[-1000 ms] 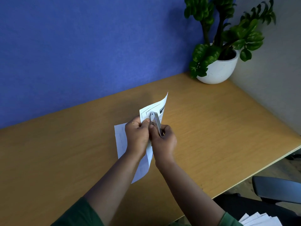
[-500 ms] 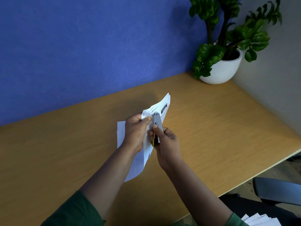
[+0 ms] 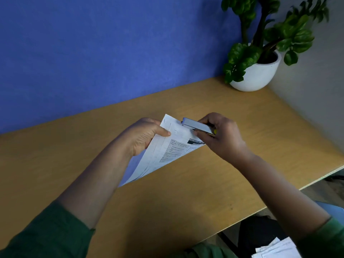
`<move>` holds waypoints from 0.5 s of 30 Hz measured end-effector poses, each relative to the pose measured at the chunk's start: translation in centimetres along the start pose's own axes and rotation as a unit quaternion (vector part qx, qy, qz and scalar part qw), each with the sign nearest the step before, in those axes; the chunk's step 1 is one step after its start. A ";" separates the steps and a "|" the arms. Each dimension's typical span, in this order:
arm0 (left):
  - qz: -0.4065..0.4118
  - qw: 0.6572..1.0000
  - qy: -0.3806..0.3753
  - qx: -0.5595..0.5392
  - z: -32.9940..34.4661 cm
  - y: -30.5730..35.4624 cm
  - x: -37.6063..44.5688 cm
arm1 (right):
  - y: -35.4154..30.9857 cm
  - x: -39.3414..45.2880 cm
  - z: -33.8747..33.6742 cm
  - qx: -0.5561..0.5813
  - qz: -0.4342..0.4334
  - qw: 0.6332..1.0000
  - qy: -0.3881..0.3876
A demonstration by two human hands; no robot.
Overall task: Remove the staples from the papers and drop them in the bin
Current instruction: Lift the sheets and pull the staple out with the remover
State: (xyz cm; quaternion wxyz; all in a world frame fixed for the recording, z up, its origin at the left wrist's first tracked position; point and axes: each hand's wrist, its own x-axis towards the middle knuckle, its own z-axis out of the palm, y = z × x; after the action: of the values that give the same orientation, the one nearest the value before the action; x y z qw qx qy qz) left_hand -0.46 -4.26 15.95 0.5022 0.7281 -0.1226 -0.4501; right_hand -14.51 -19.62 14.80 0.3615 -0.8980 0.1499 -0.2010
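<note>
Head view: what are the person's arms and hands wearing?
Both hands, left hand and right hand, are bare: no gloves, rings or watch visible. Dark green sleeves are pushed up, leaving the forearms uncovered.

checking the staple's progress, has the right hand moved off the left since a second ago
Yes. The right hand with the metal tool has swung right, toward the plant pot, away from the left hand.

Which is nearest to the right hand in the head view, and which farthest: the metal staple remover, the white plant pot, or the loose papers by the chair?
1. Metal staple remover: held in the right hand.
2. White plant pot: desk's far right corner.
3. Loose papers: bottom right, below the desk edge.
</note>
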 end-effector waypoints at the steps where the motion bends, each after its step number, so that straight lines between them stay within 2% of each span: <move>1: -0.003 1.000 -0.002 0.003 0.0 0.2 -0.2 | 0.0 0.1 -0.1 -0.009 -0.013 1.000 -0.015; 15: -0.021 0.998 0.030 0.060 0.6 1.5 -0.4 | 0.6 1.5 -0.8 -0.097 -0.097 0.988 -0.078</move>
State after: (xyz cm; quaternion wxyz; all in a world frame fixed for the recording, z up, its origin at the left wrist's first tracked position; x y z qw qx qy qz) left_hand -0.78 -5.08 17.37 0.4515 0.7725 -0.1191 -0.4303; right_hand -13.65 -21.12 15.22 0.2623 -0.9519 0.0527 -0.1492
